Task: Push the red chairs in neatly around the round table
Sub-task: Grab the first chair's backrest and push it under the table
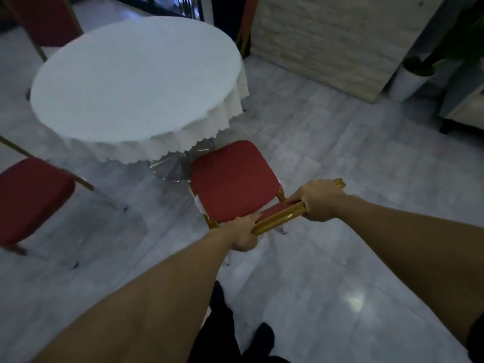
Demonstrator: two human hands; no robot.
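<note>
Both hands were on the chair (234,179) here, gripping the gold top rail of its backrest. The left hand (245,233) had its fingers curled shut around the near end of the rail, thumb tucked toward the seat; the right hand (320,203) was wrapped over the far end, knuckles up. A two-handed hold at either end of the rail, I'd say, gave control over the chair's heading as well as its travel.

The chair stood at about 5 o'clock from the round table (136,79), its seat's front edge just short of the hanging tablecloth (225,111) and not yet tucked under. Its front pointed toward 11 o'clock in the view, roughly at the table's pedestal, and the rail's long axis ran from 8 o'clock up to 2 o'clock, square to that heading. So it looked lined up for a straight shove.

Another red chair (31,197) waited at the table's 7 o'clock, standing clear of the cloth and angled off. A third (44,19) sat at 11 o'clock, close against the table's far edge. The picture was blurred, so leg positions were hard to read.
</note>
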